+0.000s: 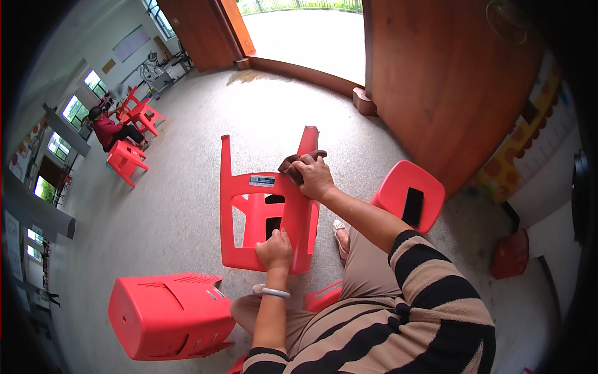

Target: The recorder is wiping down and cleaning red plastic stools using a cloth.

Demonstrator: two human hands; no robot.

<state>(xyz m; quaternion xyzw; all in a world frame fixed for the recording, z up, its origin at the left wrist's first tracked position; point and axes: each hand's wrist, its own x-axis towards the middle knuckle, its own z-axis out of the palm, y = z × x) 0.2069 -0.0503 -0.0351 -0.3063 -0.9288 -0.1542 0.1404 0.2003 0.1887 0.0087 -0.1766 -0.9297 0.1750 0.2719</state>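
A red plastic stool (229,219) lies tipped before me, its legs pointing away and a label with writing on its apron. My left hand (274,251) grips the stool's frame near the seat end. Against the base of an upper leg, my right hand (314,176) presses a bunched brown cloth (292,169). Dark shapes, not clear enough to name, show through the stool's openings.
Stacked red stools (154,313) lie on their side at lower left. A phone (413,206) rests on a red stool (397,182) at right. Far left, a person (110,128) sits among red stools. A wooden door (430,93) stands beside the doorway.
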